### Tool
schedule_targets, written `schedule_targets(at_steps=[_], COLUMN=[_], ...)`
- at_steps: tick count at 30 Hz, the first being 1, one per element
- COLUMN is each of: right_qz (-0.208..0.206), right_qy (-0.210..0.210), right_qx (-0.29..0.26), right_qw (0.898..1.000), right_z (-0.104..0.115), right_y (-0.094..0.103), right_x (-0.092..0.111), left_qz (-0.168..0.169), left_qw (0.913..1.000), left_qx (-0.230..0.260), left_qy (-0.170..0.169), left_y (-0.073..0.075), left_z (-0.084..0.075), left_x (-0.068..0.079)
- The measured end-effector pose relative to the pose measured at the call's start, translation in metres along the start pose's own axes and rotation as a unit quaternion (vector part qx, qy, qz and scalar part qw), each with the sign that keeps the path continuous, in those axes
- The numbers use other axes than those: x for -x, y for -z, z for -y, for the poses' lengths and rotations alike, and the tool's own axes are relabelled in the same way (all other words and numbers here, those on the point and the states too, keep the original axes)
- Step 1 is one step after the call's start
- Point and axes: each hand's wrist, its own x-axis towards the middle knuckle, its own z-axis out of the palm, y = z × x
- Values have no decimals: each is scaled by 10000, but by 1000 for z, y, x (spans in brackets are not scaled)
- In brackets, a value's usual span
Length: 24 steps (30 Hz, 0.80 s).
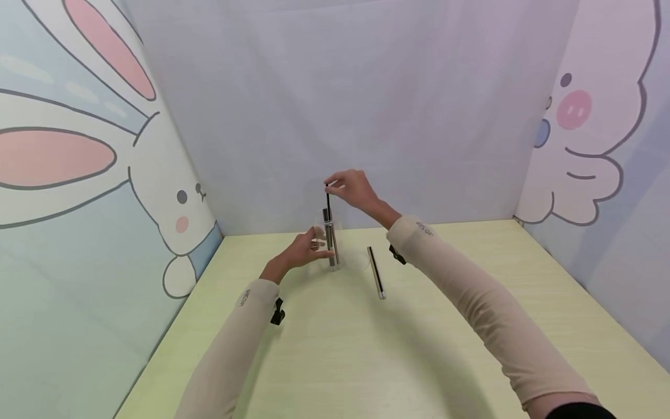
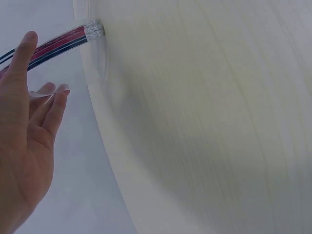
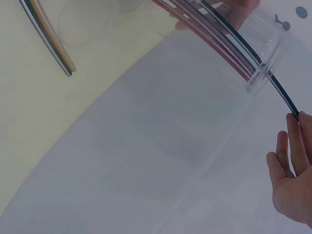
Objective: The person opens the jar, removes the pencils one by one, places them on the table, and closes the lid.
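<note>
Room first: the back edge of the table (image 1: 324, 361) runs just beyond the left hand (image 1: 300, 249), with a pale sheet (image 1: 345, 105) rising behind both hands. Right hand (image 1: 356, 187) is up above that edge line in the head view. Cartoon-print panels flank the table, well apart from either hand. Most of the tabletop spreads on the near side of the hands.

Clear container (image 3: 273, 34) is right at the left hand: thumb on one side, fingers curled round the other, partly seen through the wall. Stands about upright; can't tell if its base bears on the table. Right hand is above its mouth, finger and thumb pinching the top end of a dark stick (image 3: 282, 92), other fingers loose. Lower part of that stick is inside the container.

Two sticks (image 1: 376, 272) lie side by side right of the left hand, below the right; clear round piece (image 3: 83, 24) between them and the left hand.

Looks: container see-through, cylindrical. Slim sticks (image 2: 58, 44) inside, dark and deep red, whitish ends. Table pair: one dark, one yellowish.
</note>
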Motion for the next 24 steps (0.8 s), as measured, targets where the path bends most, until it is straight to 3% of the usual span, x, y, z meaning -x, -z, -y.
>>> schedule_targets(at_steps=[8,24], right_qz=[-225,-458], right_qy=[-24,-133], right_qx=[-69,-222], right_qw=[9997,9986], right_z=[-1,5], right_y=[7,18], right_x=[-6,-12], left_qz=[-5,7], left_qw=[9999,10000], left_qx=[-36,49], left_qy=[-107,24], left_y=[3,1], left_z=[2,-1], left_x=[-1,6])
